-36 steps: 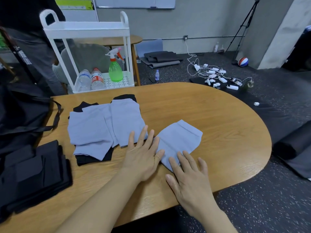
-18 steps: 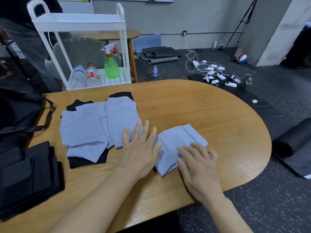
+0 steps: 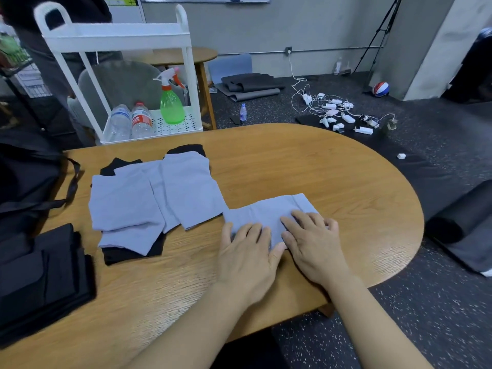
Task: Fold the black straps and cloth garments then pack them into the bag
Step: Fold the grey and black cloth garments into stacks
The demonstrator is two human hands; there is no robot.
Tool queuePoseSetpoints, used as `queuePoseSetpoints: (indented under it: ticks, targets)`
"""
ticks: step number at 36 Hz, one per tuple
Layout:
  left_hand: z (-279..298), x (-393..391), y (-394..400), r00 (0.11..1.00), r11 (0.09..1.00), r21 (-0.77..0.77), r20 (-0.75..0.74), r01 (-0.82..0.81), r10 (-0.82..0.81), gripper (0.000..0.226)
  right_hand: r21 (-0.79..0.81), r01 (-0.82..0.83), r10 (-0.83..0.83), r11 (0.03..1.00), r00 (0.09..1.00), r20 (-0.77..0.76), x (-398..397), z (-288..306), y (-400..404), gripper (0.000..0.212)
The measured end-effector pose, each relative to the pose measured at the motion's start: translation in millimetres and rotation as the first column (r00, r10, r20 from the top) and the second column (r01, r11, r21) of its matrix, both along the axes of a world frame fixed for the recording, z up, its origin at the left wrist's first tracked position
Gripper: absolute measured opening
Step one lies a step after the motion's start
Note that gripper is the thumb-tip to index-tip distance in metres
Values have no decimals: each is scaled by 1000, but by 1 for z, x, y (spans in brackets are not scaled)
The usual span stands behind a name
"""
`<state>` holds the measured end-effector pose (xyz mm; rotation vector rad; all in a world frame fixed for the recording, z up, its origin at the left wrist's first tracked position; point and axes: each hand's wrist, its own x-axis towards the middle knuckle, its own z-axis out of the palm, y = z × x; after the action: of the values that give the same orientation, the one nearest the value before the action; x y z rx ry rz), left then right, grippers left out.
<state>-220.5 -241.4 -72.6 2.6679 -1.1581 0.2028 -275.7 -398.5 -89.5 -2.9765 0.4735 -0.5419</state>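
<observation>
Both hands (image 3: 279, 246) flat on blue cloth (image 3: 269, 211)

- Two hands (image 3: 246, 258) were on the worktop (image 3: 332, 182).
- Two water bottles (image 3: 130, 122) stood in the cart (image 3: 117, 38).
- One spray bottle (image 3: 171, 102).
- One ball (image 3: 380, 89).

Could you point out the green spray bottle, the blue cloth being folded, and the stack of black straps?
green spray bottle (image 3: 172, 106): head view, its green body.
blue cloth (image 3: 269, 211): head view, bare middle above the fingers.
black straps (image 3: 40, 275): head view, top of the stack.
</observation>
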Motion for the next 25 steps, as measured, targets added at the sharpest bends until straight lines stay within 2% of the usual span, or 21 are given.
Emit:
queuePoseSetpoints:
  ticks: [3, 7, 12, 19, 25]
  targets:
    - [3, 10, 2, 998, 997, 48, 21, 66, -67, 70, 1, 38, -38, 999, 999, 14, -6, -3, 5, 39]
    - [4, 24, 5, 990, 989, 43, 3, 144, -144, 72, -5, 96, -96, 995, 995, -12, -10, -6, 11, 44]
    - [4, 36, 5, 969, 969, -2, 3, 247, -247, 61, -37, 200, -199, 979, 980, 20, -17, -9, 20, 45]
    - [14, 55, 6, 965, 964, 35, -40, 262, -261, 80, -87, 276, -269, 957, 959, 84, -11, -3, 49, 44]
    - [15, 74, 11, 955, 950, 102, -61, 296, -291, 83, -118, 272, -257, 955, 958, 127, -7, -4, 68, 45]
